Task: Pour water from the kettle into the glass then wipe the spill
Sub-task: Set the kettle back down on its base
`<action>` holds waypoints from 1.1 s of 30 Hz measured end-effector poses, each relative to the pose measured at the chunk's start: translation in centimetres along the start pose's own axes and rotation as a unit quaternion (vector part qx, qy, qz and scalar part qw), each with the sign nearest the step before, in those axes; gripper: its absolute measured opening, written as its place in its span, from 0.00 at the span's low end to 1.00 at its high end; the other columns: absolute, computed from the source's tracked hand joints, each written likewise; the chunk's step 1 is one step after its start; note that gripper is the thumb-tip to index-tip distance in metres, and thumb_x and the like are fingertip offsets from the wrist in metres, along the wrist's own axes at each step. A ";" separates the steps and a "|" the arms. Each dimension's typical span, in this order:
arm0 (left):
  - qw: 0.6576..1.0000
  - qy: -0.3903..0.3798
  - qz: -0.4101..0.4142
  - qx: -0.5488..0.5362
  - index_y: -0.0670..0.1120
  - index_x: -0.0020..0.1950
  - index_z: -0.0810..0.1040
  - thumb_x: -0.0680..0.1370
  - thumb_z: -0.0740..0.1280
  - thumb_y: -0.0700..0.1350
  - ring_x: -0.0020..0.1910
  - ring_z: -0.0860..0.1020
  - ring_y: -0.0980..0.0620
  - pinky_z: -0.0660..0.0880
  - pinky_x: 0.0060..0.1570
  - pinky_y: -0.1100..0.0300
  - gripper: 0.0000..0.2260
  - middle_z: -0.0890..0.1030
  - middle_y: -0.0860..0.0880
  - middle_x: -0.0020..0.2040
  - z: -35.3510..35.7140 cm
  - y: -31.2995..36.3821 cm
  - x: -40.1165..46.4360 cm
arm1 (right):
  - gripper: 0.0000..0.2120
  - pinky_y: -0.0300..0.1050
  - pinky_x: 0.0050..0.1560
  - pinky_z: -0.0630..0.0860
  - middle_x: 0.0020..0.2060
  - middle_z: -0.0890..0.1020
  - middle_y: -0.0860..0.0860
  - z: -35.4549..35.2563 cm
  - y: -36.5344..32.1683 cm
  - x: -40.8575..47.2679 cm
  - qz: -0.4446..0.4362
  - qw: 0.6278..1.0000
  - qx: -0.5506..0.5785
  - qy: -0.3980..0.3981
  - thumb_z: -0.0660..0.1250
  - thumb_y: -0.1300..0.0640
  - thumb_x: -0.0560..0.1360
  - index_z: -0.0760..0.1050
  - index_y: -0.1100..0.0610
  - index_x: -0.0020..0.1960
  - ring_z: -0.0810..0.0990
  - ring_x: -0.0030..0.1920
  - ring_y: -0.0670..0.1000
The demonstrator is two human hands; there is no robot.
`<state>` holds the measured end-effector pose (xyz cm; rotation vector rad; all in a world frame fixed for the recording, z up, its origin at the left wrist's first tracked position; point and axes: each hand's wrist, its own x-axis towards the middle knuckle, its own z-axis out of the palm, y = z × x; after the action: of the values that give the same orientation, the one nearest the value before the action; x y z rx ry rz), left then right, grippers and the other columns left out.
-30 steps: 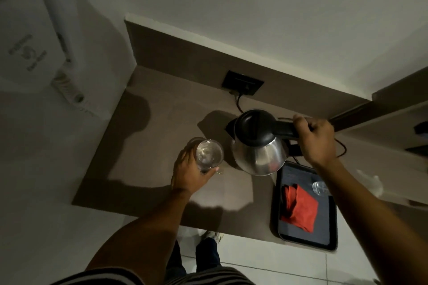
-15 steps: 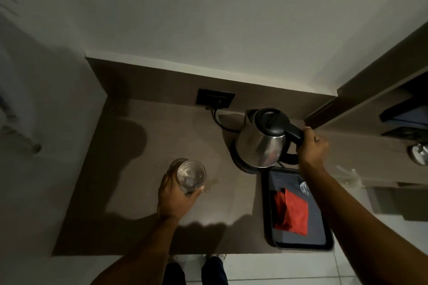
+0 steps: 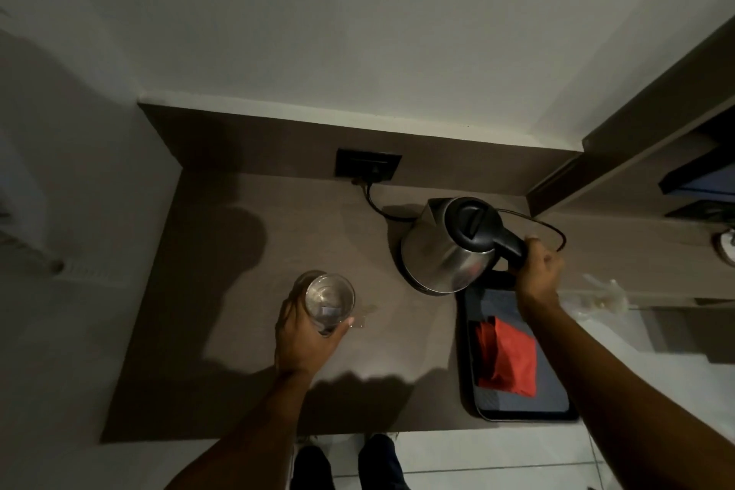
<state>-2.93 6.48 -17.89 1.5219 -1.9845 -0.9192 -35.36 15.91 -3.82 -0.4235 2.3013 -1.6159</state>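
A steel kettle (image 3: 445,255) with a black lid stands on its base at the back right of the brown counter (image 3: 222,290). My right hand (image 3: 537,270) is closed around its black handle. A clear glass (image 3: 329,300) with some water in it stands on the counter to the left of the kettle, and my left hand (image 3: 306,338) grips it from the near side. A small wet patch (image 3: 366,314) glints on the counter just right of the glass. A folded red cloth (image 3: 507,358) lies on a dark tray (image 3: 557,406) in front of the kettle.
A black wall socket (image 3: 368,165) sits behind the kettle with a cord running to the base. A dark cabinet (image 3: 652,139) rises at the right. Crumpled clear plastic (image 3: 604,290) lies right of the tray. My shoes show on the tiled floor below the counter's front edge.
The kettle moved right and back, away from the glass, and came down upright on its base. My left hand stayed on the glass. The camera view shifted.
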 end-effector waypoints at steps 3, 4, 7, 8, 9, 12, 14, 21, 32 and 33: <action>1.000 -0.006 -0.003 0.003 0.48 0.69 0.67 0.62 0.69 0.72 0.61 0.78 0.44 0.76 0.58 0.55 0.43 0.79 0.43 0.62 0.0 0.1 -0.1 | 0.19 0.45 0.31 0.61 0.24 0.66 0.52 -0.1 0.4 0.2 0.000 1.000 -0.004 0.008 0.58 0.44 0.73 0.65 0.53 0.29 0.64 0.26 0.50; 1.000 -0.006 -0.005 0.006 0.48 0.69 0.67 0.62 0.69 0.72 0.62 0.78 0.44 0.76 0.58 0.55 0.43 0.79 0.43 0.62 -0.1 0.1 -0.1 | 0.19 0.47 0.32 0.62 0.25 0.66 0.52 -0.1 0.5 0.5 -0.004 1.000 -0.013 0.005 0.58 0.43 0.73 0.65 0.53 0.29 0.64 0.28 0.52; 1.000 -0.011 -0.011 0.006 0.48 0.70 0.67 0.62 0.69 0.72 0.63 0.77 0.45 0.77 0.59 0.53 0.44 0.79 0.43 0.63 -0.3 0.4 -0.1 | 0.20 0.53 0.33 0.64 0.26 0.67 0.53 -0.2 0.8 1.5 -0.018 1.000 -0.022 0.001 0.58 0.45 0.75 0.65 0.54 0.28 0.65 0.30 0.54; 1.000 -0.011 -0.013 0.005 0.47 0.70 0.68 0.62 0.69 0.72 0.63 0.77 0.45 0.77 0.60 0.53 0.44 0.79 0.43 0.63 -0.4 0.4 -0.2 | 0.20 0.55 0.32 0.65 0.27 0.68 0.54 -0.2 0.9 1.9 -0.022 0.999 -0.029 0.001 0.58 0.45 0.75 0.66 0.54 0.28 0.66 0.30 0.54; 1.000 -0.013 -0.015 0.004 0.47 0.70 0.68 0.63 0.69 0.73 0.63 0.77 0.45 0.77 0.60 0.52 0.44 0.78 0.43 0.64 -0.5 0.5 -0.2 | 0.21 0.56 0.32 0.65 0.27 0.68 0.55 -0.1 0.8 2.3 -0.024 0.999 -0.037 0.000 0.57 0.45 0.75 0.66 0.55 0.29 0.66 0.31 0.55; 1.000 -0.011 -0.017 0.011 0.45 0.70 0.70 0.63 0.69 0.73 0.63 0.77 0.45 0.77 0.60 0.53 0.44 0.79 0.43 0.63 -0.7 0.8 -0.2 | 0.22 0.47 0.30 0.65 0.23 0.71 0.49 0.1 0.5 2.8 -0.049 0.998 -0.048 -0.013 0.56 0.45 0.74 0.70 0.60 0.31 0.69 0.29 0.52; 1.000 -0.005 -0.018 0.017 0.45 0.69 0.70 0.63 0.69 0.72 0.62 0.77 0.44 0.77 0.59 0.54 0.44 0.79 0.43 0.63 -0.9 0.9 -0.3 | 0.23 0.41 0.28 0.64 0.21 0.73 0.44 0.2 0.1 2.6 -0.075 0.995 -0.050 -0.030 0.55 0.47 0.74 0.72 0.64 0.33 0.68 0.26 0.43; 0.999 -0.005 -0.023 0.023 0.43 0.68 0.71 0.62 0.75 0.66 0.61 0.78 0.42 0.77 0.57 0.53 0.42 0.80 0.41 0.61 -0.9 1.2 -0.4 | 0.20 0.42 0.33 0.65 0.36 0.76 0.72 -0.3 -0.7 2.4 -0.111 0.985 -0.119 -0.054 0.53 0.61 0.80 0.70 0.75 0.38 0.71 0.35 0.54; 0.997 -0.020 -0.042 -0.060 0.47 0.70 0.71 0.62 0.80 0.57 0.65 0.76 0.46 0.76 0.63 0.47 0.40 0.79 0.46 0.65 -2.4 2.2 -0.3 | 0.29 0.47 0.35 0.66 0.42 0.79 0.74 -1.0 -1.2 2.3 -0.077 0.981 -0.164 -0.068 0.51 0.50 0.83 0.75 0.75 0.43 0.76 0.37 0.64; 0.996 -0.021 -0.044 -0.069 0.48 0.70 0.71 0.62 0.80 0.58 0.65 0.76 0.47 0.76 0.63 0.48 0.40 0.78 0.47 0.65 -2.5 2.2 -0.3 | 0.30 0.48 0.37 0.66 0.42 0.79 0.74 -1.0 -1.2 2.4 -0.074 0.981 -0.166 -0.065 0.51 0.49 0.83 0.75 0.75 0.43 0.77 0.39 0.66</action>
<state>-2.48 6.55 -14.53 1.5342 -1.8537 -1.1078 -37.82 15.41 -2.54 -0.7682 2.4893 -1.2189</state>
